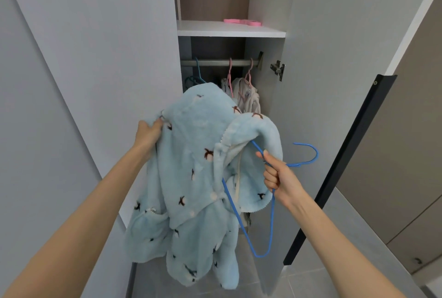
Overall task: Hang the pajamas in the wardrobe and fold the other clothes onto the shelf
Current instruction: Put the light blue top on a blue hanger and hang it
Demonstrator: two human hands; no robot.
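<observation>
A fluffy light-blue pajama top (191, 166) with small dark bird prints hangs in front of the open wardrobe. My left hand (148, 130) grips its left edge near the shoulder. My right hand (277, 175) grips a blue wire hanger (271, 226). One arm of the hanger runs up inside the pajama's neck opening, and its hook (308, 154) points right. Behind the pajama runs the wardrobe rail (215, 62), and above it sits a white shelf (229, 29).
On the rail hang a teal hanger (197, 72) and two pink hangers (239, 75) with pale clothes (248, 99). A pink object (242, 22) lies on the shelf. Open grey wardrobe doors (318, 58) flank both sides. A dark-edged panel (339, 166) stands at right.
</observation>
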